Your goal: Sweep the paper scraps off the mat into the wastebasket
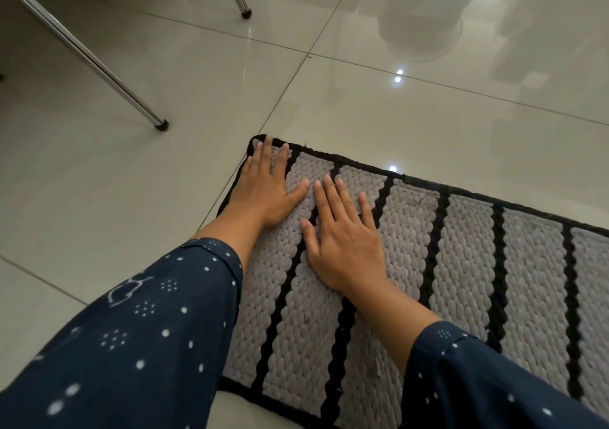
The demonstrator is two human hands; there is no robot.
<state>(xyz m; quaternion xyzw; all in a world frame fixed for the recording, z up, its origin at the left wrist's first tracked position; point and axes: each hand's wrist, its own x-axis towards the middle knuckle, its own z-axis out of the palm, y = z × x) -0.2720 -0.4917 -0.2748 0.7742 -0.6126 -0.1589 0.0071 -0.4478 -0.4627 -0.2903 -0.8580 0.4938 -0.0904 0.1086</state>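
Glossy cream floor tiles (412, 119) fill the frame, mirroring blurred shapes at upper right. Grey mat (461, 264) with black stripes lies at lower centre and right, its right and lower edges cut off. Left hand (263, 191) and right hand (346, 241) rest flat on the mat, fingers spread, holding nothing. Dotted navy sleeves (138, 329) cover part of the mat. Chrome furniture legs (99, 63) stand upper left.
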